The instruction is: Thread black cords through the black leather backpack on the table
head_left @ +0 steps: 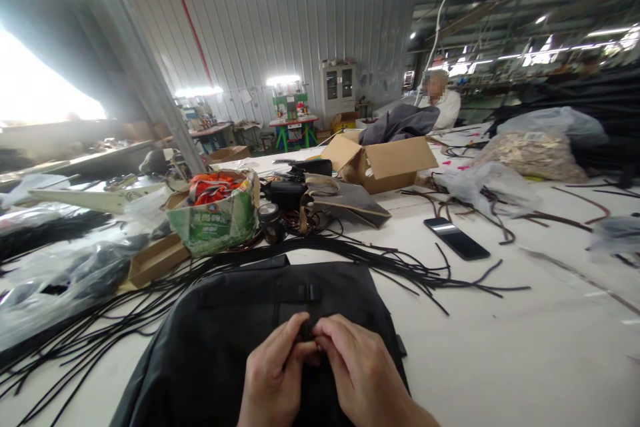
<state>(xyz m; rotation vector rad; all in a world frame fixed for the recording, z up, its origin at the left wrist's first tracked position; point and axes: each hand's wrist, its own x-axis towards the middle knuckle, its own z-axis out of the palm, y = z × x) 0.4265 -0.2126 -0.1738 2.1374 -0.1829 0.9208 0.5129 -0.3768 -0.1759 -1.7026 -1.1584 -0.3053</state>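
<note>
A black bag [220, 333] lies flat on the white table in front of me. Above its middle, my left hand [280, 367] and my right hand [353, 360] meet at the fingertips. Between them they pinch a small black piece [307, 329], mostly covered by the fingers; I cannot tell whether it is a buckle or a strap end. Just beyond the hands, a black buckle [313, 292] sits on a strap across the bag. Both hands are closed, thumbs against index fingers.
Long black cords [345, 250] run across the table behind the bag. A phone [456, 238] lies to the right. Farther back stand a green sack [215, 220], an open cardboard box [395, 163] and a plastic bag of pieces [533, 153]. A person [445, 103] is at the far side.
</note>
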